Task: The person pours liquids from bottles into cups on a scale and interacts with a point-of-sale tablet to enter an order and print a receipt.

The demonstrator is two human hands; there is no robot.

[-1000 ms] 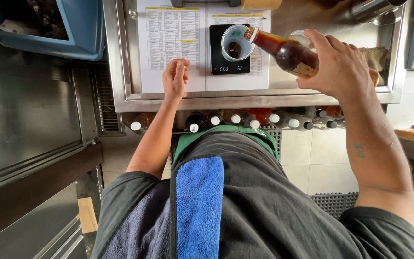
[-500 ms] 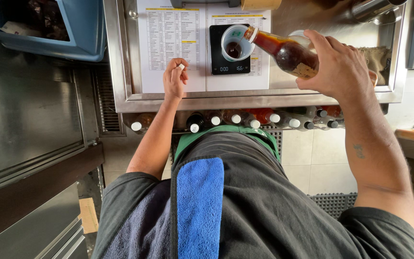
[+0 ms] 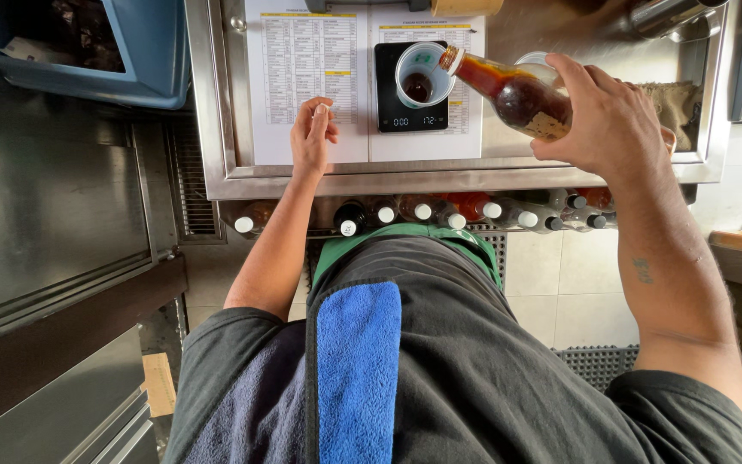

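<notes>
A glass bottle (image 3: 517,94) of dark liquid, seen from the head camera, lies tilted in the right hand (image 3: 607,116), whose fingers wrap its body. Its long axis runs nearly level, mouth pointing left over a cup (image 3: 422,76) on a black scale (image 3: 411,88). Pouring appears underway; stopping calls for tipping it upright. The left hand (image 3: 313,133) rests loosely curled on a printed sheet (image 3: 302,60).

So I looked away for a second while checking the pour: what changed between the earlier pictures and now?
Very little. The left hand curled its fingers on the printed sheet, from flat to a pointing forefinger. The right hand stayed clamped on the tilted brown bottle, its mouth over the cup on the black scale.
</notes>
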